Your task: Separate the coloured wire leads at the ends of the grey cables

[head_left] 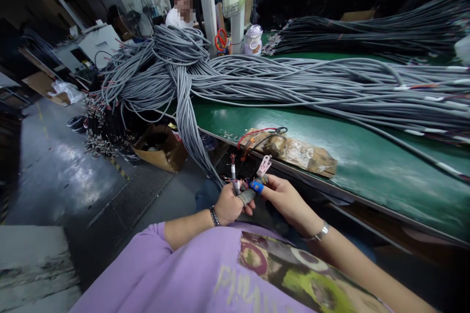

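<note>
My left hand (229, 204) is closed around the end of a bunch of grey cables (191, 122), which hangs off the table edge. Stripped cable ends with thin coloured wires (232, 158) stick up out of that grip. Close beside it, my right hand (284, 198) has its thumb and fingers pinched together at the wire ends; what lies between them is hidden. Blue tape (256, 187) is wrapped on a digit of this hand, and worn grey wraps cover other fingers. A pale pink clip (264, 165) shows just beyond the right fingertips.
A long pile of grey cables (293, 78) lies across the green table (367, 146). Near its front edge sits a taped wooden block (304, 154) with red and black leads. An open cardboard box (159, 149) stands below, left. Behind the pile is a person (179, 17).
</note>
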`<state>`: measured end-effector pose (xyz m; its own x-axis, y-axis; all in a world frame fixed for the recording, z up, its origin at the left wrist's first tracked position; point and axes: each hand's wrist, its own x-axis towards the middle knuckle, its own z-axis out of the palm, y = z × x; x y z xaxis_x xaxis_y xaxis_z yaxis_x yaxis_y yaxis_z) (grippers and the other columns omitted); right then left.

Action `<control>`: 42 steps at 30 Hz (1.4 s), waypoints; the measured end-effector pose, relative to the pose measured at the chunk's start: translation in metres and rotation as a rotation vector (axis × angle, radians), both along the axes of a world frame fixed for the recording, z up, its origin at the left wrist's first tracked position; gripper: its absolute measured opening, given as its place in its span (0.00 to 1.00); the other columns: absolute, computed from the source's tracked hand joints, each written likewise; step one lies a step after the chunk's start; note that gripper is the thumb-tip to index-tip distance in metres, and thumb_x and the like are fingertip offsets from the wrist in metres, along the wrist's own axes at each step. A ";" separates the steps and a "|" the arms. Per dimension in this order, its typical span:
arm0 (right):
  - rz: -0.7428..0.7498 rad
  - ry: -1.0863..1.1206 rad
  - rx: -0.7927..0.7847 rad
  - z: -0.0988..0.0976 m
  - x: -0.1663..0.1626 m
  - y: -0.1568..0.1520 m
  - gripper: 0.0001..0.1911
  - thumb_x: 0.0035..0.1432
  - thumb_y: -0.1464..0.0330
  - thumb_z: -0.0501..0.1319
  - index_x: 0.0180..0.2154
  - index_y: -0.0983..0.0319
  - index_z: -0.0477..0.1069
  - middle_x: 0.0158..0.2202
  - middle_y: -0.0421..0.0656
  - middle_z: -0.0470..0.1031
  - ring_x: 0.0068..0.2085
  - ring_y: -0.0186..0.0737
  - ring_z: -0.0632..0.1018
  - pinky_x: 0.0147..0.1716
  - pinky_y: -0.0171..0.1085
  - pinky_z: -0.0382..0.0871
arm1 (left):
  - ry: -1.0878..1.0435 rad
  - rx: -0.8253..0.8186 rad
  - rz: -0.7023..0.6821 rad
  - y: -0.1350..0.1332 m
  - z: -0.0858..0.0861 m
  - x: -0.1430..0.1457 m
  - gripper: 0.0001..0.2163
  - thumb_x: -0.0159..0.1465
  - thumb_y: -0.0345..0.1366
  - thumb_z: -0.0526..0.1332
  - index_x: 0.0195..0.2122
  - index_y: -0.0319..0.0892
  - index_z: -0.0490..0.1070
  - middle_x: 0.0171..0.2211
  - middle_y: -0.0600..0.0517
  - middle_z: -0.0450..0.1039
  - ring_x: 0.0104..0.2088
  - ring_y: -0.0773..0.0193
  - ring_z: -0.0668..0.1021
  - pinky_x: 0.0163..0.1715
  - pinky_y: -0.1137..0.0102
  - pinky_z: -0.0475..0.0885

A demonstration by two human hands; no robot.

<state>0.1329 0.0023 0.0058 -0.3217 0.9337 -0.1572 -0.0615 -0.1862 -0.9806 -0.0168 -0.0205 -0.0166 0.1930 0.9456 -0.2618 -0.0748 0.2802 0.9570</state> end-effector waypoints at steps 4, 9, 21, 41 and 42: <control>-0.063 -0.070 0.047 -0.005 0.002 -0.003 0.19 0.44 0.52 0.69 0.25 0.61 0.70 0.22 0.40 0.72 0.25 0.36 0.69 0.27 0.36 0.65 | 0.023 0.005 0.006 -0.001 0.001 0.001 0.20 0.54 0.54 0.65 0.27 0.40 0.65 0.18 0.55 0.70 0.14 0.71 0.71 0.14 0.76 0.61; -0.170 0.002 0.017 -0.014 -0.005 -0.008 0.18 0.46 0.52 0.69 0.25 0.59 0.70 0.20 0.39 0.69 0.24 0.35 0.67 0.25 0.36 0.62 | -0.029 -0.001 0.070 0.000 -0.004 0.002 0.21 0.53 0.55 0.64 0.27 0.40 0.64 0.19 0.55 0.70 0.14 0.72 0.70 0.14 0.77 0.59; -0.109 0.420 -0.389 -0.023 0.013 0.017 0.24 0.43 0.47 0.69 0.29 0.61 0.74 0.27 0.41 0.73 0.26 0.34 0.71 0.27 0.35 0.69 | -0.210 -0.092 0.065 0.005 0.013 -0.004 0.19 0.51 0.50 0.69 0.27 0.39 0.67 0.16 0.56 0.67 0.11 0.73 0.66 0.11 0.76 0.58; -0.332 0.552 -0.289 -0.019 -0.009 0.036 0.24 0.42 0.46 0.69 0.28 0.61 0.74 0.24 0.40 0.74 0.23 0.34 0.70 0.22 0.34 0.65 | -0.222 -0.152 -0.005 0.011 0.019 0.011 0.21 0.47 0.50 0.70 0.25 0.38 0.67 0.14 0.56 0.67 0.10 0.73 0.65 0.09 0.77 0.56; -0.331 0.528 -0.271 -0.020 -0.008 0.035 0.25 0.44 0.45 0.68 0.29 0.61 0.75 0.24 0.41 0.74 0.24 0.35 0.71 0.23 0.34 0.66 | -0.224 -0.145 -0.006 0.010 0.020 0.010 0.21 0.47 0.50 0.70 0.25 0.38 0.67 0.14 0.55 0.67 0.10 0.73 0.65 0.09 0.77 0.56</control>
